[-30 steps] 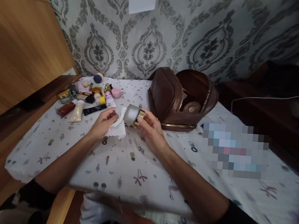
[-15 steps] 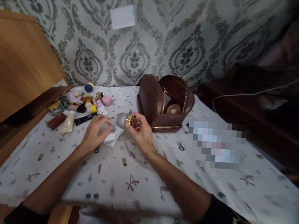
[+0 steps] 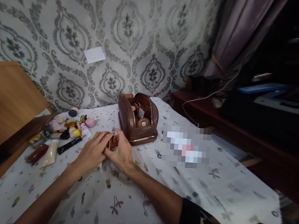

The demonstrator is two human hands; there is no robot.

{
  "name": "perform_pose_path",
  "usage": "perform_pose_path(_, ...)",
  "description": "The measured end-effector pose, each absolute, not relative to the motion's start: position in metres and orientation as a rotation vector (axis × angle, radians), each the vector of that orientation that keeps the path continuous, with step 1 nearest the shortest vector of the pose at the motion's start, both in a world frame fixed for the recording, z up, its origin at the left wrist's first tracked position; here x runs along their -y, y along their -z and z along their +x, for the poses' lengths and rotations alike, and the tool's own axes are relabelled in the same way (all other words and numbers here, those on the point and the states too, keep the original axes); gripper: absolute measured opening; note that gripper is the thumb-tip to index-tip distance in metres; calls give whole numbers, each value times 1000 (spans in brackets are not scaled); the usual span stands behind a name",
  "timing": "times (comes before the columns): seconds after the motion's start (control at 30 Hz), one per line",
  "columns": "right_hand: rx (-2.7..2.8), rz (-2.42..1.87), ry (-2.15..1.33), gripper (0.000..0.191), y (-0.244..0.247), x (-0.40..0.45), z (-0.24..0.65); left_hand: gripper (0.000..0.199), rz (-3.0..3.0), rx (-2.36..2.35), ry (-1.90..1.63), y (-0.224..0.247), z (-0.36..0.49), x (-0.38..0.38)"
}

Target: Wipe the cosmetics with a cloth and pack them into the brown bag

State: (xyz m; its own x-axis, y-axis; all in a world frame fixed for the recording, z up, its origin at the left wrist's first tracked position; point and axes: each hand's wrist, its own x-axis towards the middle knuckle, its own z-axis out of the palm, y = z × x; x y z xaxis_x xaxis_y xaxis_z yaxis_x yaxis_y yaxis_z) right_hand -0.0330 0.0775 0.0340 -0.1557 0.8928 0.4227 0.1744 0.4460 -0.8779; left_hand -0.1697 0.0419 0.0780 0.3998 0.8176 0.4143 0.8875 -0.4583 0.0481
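Note:
My left hand [image 3: 93,151] and my right hand [image 3: 121,152] meet over the patterned cloth, fingers curled around a small bottle [image 3: 113,142]. Only its brownish, shiny part shows between the fingers; the rest is covered. A bit of white tissue [image 3: 103,165] seems to lie under the hands. Just behind my right hand stands the brown leather bag [image 3: 128,120], unzipped, with small items inside. To the left of my left hand lie several cosmetics, among them a black tube [image 3: 69,145], a cream tube [image 3: 50,155] and a pink sponge [image 3: 91,122].
A pixelated object [image 3: 184,145] lies on the cloth at the right. Wooden furniture [image 3: 12,108] borders the left side. Beyond the cloth's right edge are a dark red surface [image 3: 206,116] and a white cable [image 3: 191,101]. A patterned wall rises behind.
The view has turned right and up. My left hand has left its place beside the tissue and closed on the bottle, joining my right hand. Less of the bottle shows.

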Motion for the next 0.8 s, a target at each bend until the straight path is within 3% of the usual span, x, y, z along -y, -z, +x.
perform_pose_path(0.33,1434,-797,-962,51,-34,-82,-28,37,-2615,1921,968,-100,-184,-66)
perform_pose_path(0.5,1289,-871,-1118,34,-23,-83,-35,44,-2348,1983,1489,-146,-192,-87)
perform_pose_path(0.63,1308,-887,-1193,27,-9,-85,-46,51,-2361,1769,1869,-189,-155,-119)
perform_pose_path(0.7,1336,-873,-1180,23,-4,-86,-49,49,-2546,1660,1816,-202,-128,-139)
perform_pose_path(0.8,1371,-889,-1203,23,-2,-87,-50,41,-2746,1620,1373,-209,-92,-172)
